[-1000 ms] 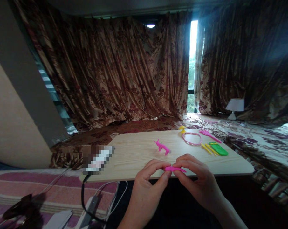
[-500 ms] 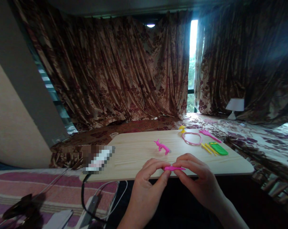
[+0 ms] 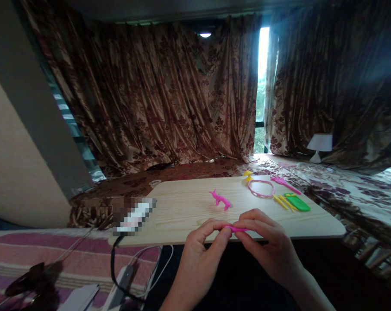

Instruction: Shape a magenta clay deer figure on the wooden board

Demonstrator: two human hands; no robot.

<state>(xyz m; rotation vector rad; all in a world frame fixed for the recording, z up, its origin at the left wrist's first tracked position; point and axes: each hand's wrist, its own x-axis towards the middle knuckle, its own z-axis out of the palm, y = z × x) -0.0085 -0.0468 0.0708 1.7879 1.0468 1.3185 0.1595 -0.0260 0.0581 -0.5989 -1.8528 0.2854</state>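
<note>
Above the near edge of the table, a small pink piece of modelling clay is pinched between both hands. My left hand grips its left end with thumb and forefinger. My right hand holds the rest of it the same way, the fingertips of the two hands nearly touching. The fingers cover much of the piece, so its full shape is hidden. Just beyond my hands stands a pink four-legged animal figure with pointed ears or horns.
On the wooden table at right lie a pink twisted ring, a pink hand-shaped stick, yellow strips and a green flat piece. A yellow mushroom-like shape is at the back edge. A blurred-out object sits at left.
My fingers have shifted slightly on the pink clay, and its pointed right end is now more covered by my right hand. The things on the table stay put.
</note>
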